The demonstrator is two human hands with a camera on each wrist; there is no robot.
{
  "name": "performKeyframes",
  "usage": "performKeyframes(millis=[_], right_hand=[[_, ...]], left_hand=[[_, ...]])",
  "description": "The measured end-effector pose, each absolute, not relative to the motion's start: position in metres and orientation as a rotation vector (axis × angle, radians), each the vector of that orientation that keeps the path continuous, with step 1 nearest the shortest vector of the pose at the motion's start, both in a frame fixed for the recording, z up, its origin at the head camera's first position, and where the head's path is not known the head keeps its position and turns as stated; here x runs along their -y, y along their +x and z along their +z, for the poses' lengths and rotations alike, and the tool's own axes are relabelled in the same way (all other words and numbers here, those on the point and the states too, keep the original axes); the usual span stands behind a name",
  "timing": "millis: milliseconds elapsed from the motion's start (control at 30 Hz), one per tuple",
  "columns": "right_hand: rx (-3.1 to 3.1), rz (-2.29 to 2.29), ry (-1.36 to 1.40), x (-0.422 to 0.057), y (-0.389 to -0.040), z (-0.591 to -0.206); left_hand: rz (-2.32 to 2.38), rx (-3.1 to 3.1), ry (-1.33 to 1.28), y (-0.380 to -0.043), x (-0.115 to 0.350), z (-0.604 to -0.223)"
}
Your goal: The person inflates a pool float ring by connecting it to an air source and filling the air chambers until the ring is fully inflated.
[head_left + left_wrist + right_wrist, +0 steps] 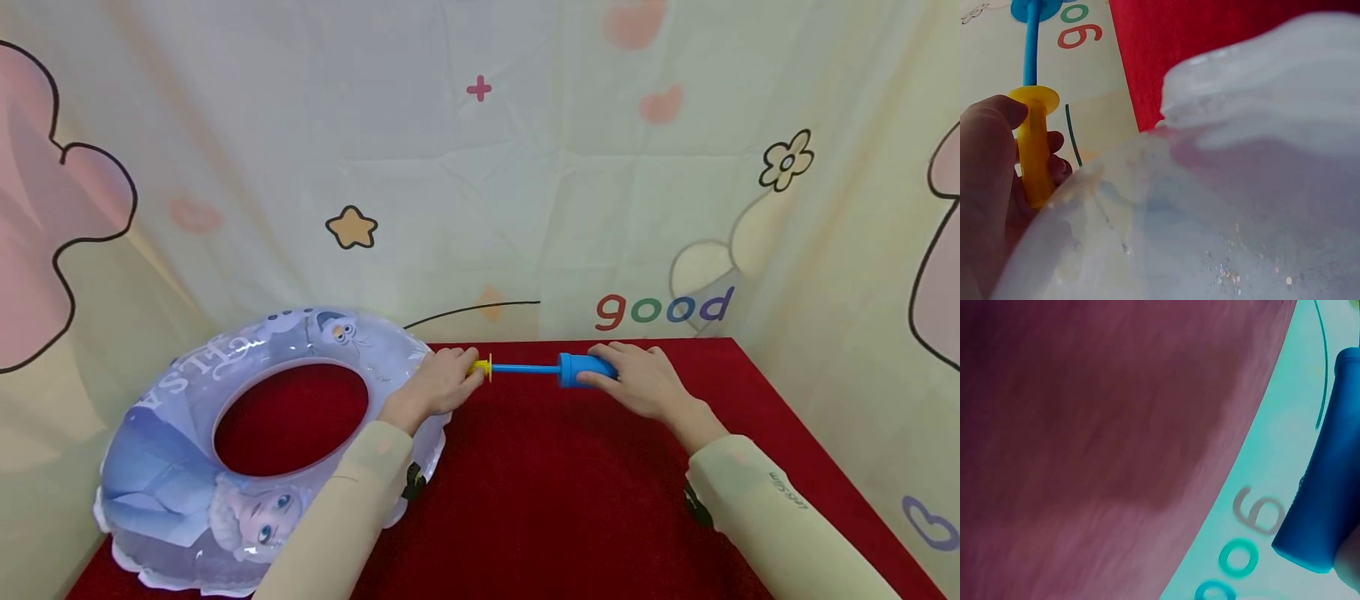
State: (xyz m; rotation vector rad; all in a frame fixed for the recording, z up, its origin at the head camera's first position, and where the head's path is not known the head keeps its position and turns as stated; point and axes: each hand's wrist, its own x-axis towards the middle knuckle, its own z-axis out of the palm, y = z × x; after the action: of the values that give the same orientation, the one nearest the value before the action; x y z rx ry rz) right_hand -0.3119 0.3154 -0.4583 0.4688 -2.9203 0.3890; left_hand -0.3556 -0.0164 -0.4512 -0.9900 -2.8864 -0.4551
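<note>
A blue hand pump (587,371) with a yellow handle (1035,156) is held level above the red cloth, its blue rod (525,368) drawn out between the two hands. My left hand (441,379) has its fingers curled round the yellow handle. Around the blue barrel (1325,469) my right hand (640,379) keeps its grip; only a bit of that hand shows in the right wrist view. To the left lies an inflated swim ring (176,417) with cartoon figures, and my left forearm crosses over its right side. In the left wrist view the ring's clear plastic (1241,206) fills the lower right.
Red cloth (570,500) covers the table. Behind it and at both sides hangs a pale printed curtain (480,192) with a star, a flower and the word "good". The table's right edge slants toward the front right.
</note>
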Motion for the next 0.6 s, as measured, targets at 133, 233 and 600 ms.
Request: performKeyframes(millis=[133, 233, 600], right_hand=[[2.907, 0.369, 0.480, -0.283, -0.318, -0.460], [2.902, 0.346, 0.479, -0.257, -0.320, -0.460], [2.877, 0.324, 0.480, -0.229, -0.322, -0.456]], left_hand=[[-0.386, 2.885, -0.993, -0.356, 0.016, -0.451], [-0.342, 2.905, -0.977, -0.356, 0.015, -0.453], [-0.334, 2.963, -0.892, -0.353, 0.012, -0.452]])
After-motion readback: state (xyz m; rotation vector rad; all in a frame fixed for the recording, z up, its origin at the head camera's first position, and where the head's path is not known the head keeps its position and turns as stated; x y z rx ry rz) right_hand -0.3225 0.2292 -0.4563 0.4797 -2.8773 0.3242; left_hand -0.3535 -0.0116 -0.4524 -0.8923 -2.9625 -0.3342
